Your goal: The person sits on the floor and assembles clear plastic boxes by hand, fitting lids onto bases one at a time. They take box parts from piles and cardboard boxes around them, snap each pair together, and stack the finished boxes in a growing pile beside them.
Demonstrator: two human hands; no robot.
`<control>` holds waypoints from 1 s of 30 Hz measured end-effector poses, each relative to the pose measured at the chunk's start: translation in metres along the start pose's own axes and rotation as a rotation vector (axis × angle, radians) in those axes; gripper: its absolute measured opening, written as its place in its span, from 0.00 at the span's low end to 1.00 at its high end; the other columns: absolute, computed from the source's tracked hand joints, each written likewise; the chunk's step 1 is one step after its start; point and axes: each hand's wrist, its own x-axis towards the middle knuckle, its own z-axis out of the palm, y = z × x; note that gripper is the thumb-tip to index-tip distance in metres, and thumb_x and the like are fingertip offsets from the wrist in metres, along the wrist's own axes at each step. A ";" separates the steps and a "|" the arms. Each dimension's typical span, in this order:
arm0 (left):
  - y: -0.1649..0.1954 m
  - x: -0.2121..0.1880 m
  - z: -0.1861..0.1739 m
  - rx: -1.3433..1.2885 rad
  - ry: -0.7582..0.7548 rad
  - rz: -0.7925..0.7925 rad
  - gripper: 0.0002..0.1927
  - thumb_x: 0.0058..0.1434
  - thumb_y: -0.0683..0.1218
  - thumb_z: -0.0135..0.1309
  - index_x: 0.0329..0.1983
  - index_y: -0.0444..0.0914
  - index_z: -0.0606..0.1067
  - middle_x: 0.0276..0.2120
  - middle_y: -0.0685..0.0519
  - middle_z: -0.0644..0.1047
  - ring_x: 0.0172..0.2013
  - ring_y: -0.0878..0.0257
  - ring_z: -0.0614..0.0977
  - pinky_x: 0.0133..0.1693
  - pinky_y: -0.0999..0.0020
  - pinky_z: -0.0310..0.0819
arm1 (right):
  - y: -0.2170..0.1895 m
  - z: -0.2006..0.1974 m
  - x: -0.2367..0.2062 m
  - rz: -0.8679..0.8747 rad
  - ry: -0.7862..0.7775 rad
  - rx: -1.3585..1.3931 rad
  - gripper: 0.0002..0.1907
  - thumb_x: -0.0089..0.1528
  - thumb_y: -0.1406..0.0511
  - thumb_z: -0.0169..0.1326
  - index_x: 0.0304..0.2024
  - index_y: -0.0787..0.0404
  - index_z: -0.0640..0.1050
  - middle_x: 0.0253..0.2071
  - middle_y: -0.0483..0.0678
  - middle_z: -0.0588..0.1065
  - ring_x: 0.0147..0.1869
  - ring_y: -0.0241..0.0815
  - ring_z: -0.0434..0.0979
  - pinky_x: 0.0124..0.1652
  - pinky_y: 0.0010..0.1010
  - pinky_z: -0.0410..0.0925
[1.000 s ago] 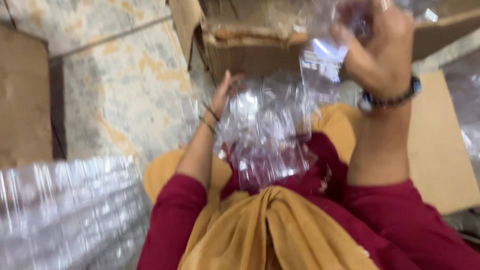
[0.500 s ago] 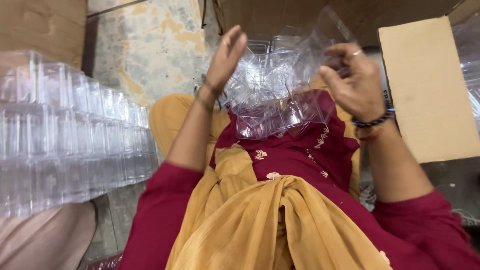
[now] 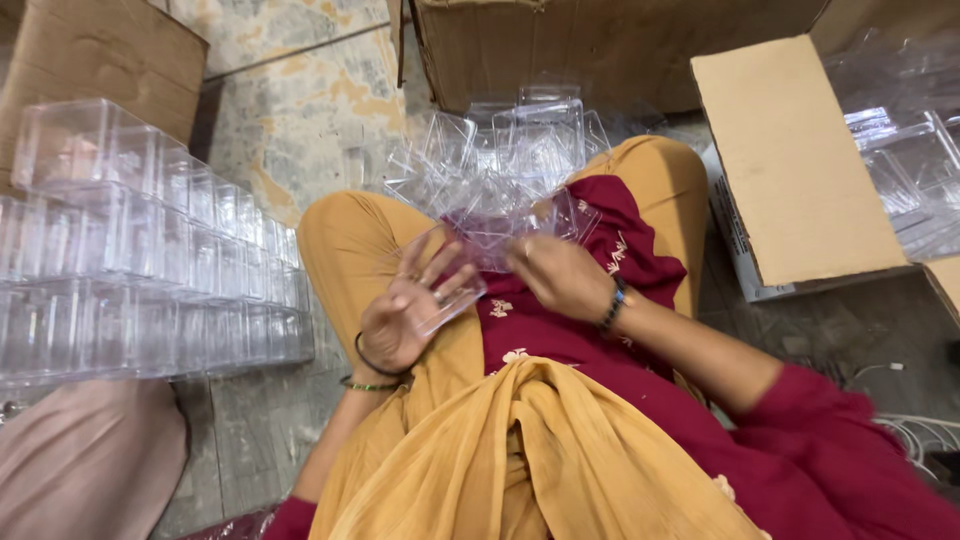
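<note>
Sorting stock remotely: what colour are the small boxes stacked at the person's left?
Clear, colourless plastic; the stacked boxes show best in the head view.

The stack of clear boxes (image 3: 130, 260) is running off the left edge, so its full length is not showing. The big carton (image 3: 600, 50) is being cut off by the top edge. The clear pieces (image 3: 500, 170) in the lap are blending into each other; their count and outlines are staying unclear. The right hand (image 3: 560, 275) is covering its own fingertips, so its grip is not showing. The trays (image 3: 910, 160) at right are blurring and leaving the frame.
</note>
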 end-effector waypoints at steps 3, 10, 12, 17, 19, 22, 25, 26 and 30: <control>0.013 -0.016 -0.018 -0.076 0.008 0.182 0.50 0.56 0.48 0.64 0.80 0.48 0.54 0.66 0.42 0.65 0.67 0.41 0.67 0.69 0.35 0.56 | 0.012 -0.019 -0.020 -0.227 -0.131 0.110 0.14 0.67 0.60 0.54 0.50 0.62 0.76 0.44 0.55 0.79 0.47 0.53 0.81 0.47 0.42 0.75; 0.021 0.013 -0.030 -0.065 0.030 0.230 0.48 0.55 0.52 0.68 0.77 0.56 0.57 0.63 0.47 0.68 0.66 0.45 0.70 0.70 0.34 0.55 | 0.118 -0.014 0.052 0.115 -0.383 -0.400 0.24 0.56 0.57 0.64 0.52 0.57 0.77 0.52 0.54 0.75 0.53 0.54 0.78 0.52 0.42 0.74; 0.019 0.032 -0.027 -0.120 0.008 0.244 0.45 0.56 0.57 0.69 0.73 0.55 0.59 0.63 0.46 0.70 0.64 0.44 0.71 0.68 0.33 0.56 | 0.136 0.004 0.067 0.168 -0.492 -0.406 0.34 0.46 0.54 0.71 0.52 0.57 0.76 0.54 0.56 0.72 0.55 0.57 0.76 0.52 0.44 0.73; 0.025 0.054 -0.023 -0.186 0.036 0.272 0.44 0.58 0.66 0.66 0.72 0.51 0.62 0.62 0.47 0.69 0.63 0.46 0.71 0.67 0.35 0.60 | 0.117 -0.009 0.066 0.263 -0.631 -0.563 0.43 0.42 0.43 0.70 0.56 0.50 0.73 0.53 0.55 0.75 0.62 0.57 0.73 0.55 0.50 0.71; 0.030 0.054 -0.021 -0.164 0.087 0.294 0.45 0.57 0.68 0.65 0.72 0.51 0.62 0.61 0.46 0.68 0.62 0.48 0.72 0.66 0.39 0.63 | 0.090 -0.039 0.054 0.410 -0.651 -0.682 0.44 0.45 0.42 0.70 0.58 0.51 0.73 0.56 0.57 0.72 0.64 0.57 0.72 0.60 0.50 0.67; 0.031 0.055 -0.012 -0.059 0.164 0.343 0.47 0.54 0.70 0.65 0.71 0.50 0.60 0.61 0.46 0.67 0.61 0.50 0.71 0.65 0.43 0.65 | 0.043 -0.084 0.037 0.300 -0.339 -0.429 0.52 0.45 0.43 0.72 0.62 0.62 0.66 0.55 0.60 0.71 0.60 0.55 0.72 0.60 0.48 0.65; 0.019 0.065 0.005 0.103 0.160 0.403 0.50 0.53 0.71 0.65 0.72 0.49 0.57 0.64 0.48 0.65 0.63 0.52 0.69 0.65 0.48 0.64 | -0.003 -0.080 0.036 0.051 0.115 0.151 0.44 0.47 0.53 0.71 0.60 0.63 0.68 0.56 0.59 0.71 0.61 0.51 0.72 0.61 0.40 0.67; 0.013 0.070 0.012 0.163 0.156 0.425 0.51 0.53 0.71 0.65 0.72 0.49 0.57 0.65 0.49 0.65 0.63 0.52 0.69 0.66 0.51 0.63 | -0.017 -0.067 0.041 0.070 0.155 0.383 0.43 0.49 0.56 0.70 0.63 0.62 0.67 0.57 0.57 0.71 0.62 0.48 0.72 0.63 0.39 0.66; 0.000 0.084 0.034 0.370 0.091 0.575 0.51 0.54 0.71 0.66 0.72 0.47 0.56 0.68 0.51 0.62 0.67 0.55 0.66 0.71 0.55 0.58 | -0.044 -0.036 0.055 -0.080 0.307 0.579 0.39 0.53 0.65 0.69 0.64 0.62 0.67 0.70 0.54 0.65 0.72 0.44 0.66 0.70 0.37 0.61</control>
